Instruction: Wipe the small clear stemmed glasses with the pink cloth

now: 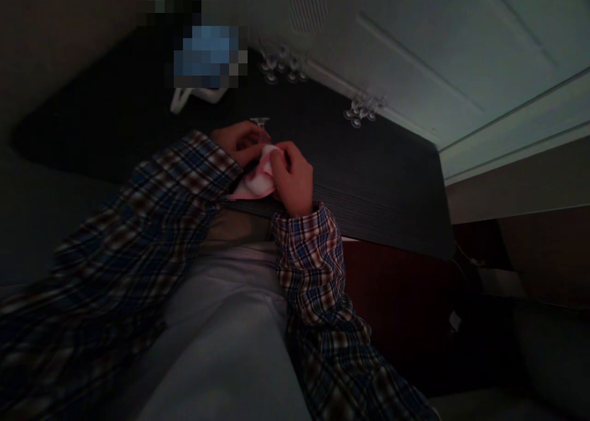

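My left hand (237,142) is closed on a small clear stemmed glass (259,121); its flat foot shows beyond my fingertips, and the rest is hidden by fingers and cloth. A pink and white cloth (261,178) is bunched between both hands, one corner hanging down at the left. My right hand (295,176) pinches this cloth, thumb on top, close against the left fingers. Both hands are above the near edge of a dark table (382,187).
Several small clear glasses (281,66) stand at the table's back edge, with another cluster (364,109) farther right by the pale wall. Behind my left hand, a white stand or frame (179,99) lies below a blurred blue patch. The scene is dim.
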